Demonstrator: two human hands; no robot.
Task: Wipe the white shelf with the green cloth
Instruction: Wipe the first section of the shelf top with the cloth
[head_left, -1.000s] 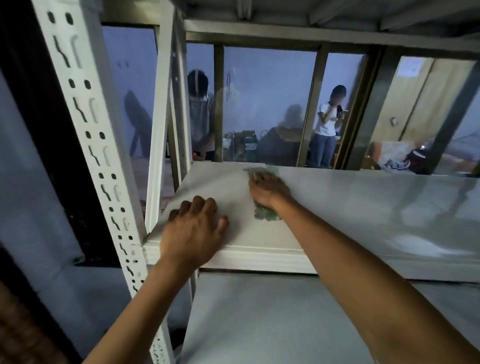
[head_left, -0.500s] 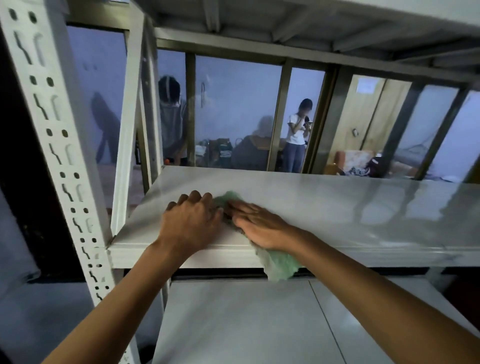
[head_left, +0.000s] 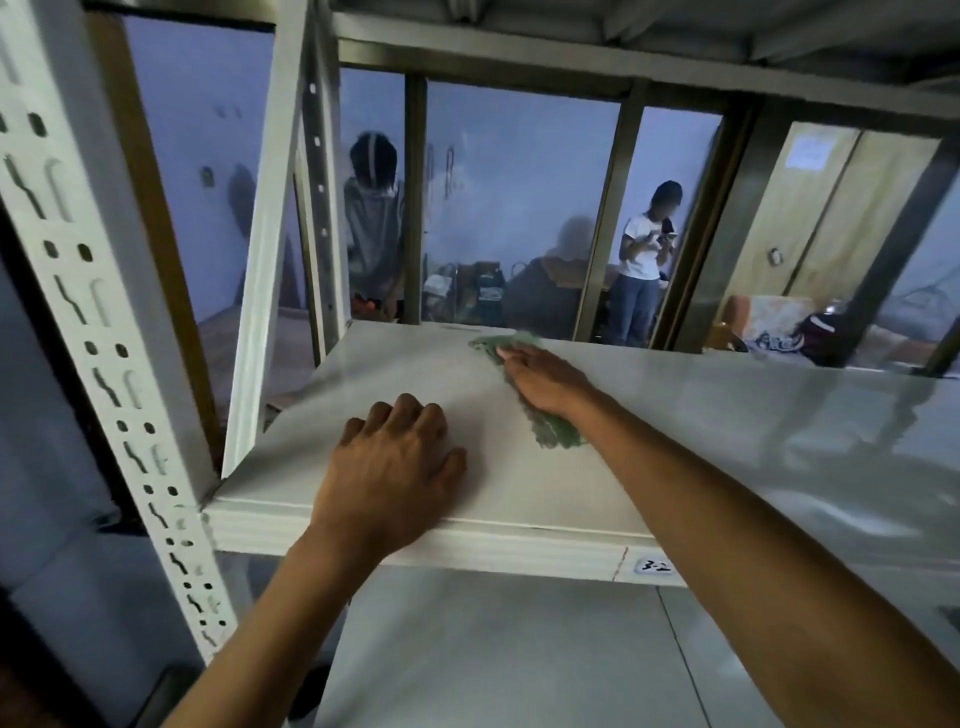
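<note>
Right hand (head_left: 540, 382) pressing flat, fingers extended, on green cloth (head_left: 553, 434) at white shelf (head_left: 701, 415) rear; left hand (head_left: 392, 470) resting, loosely curled, holding nothing. Risk: cloth slipping over back edge.

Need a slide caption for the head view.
Right hand presses the green cloth flat on the white shelf while the left hand rests near its front edge.

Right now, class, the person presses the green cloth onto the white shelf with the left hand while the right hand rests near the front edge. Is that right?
Not quite: the hands are swapped. The head view shows the right hand pressing the green cloth onto the white shelf, while the left hand rests near the front edge.
</note>
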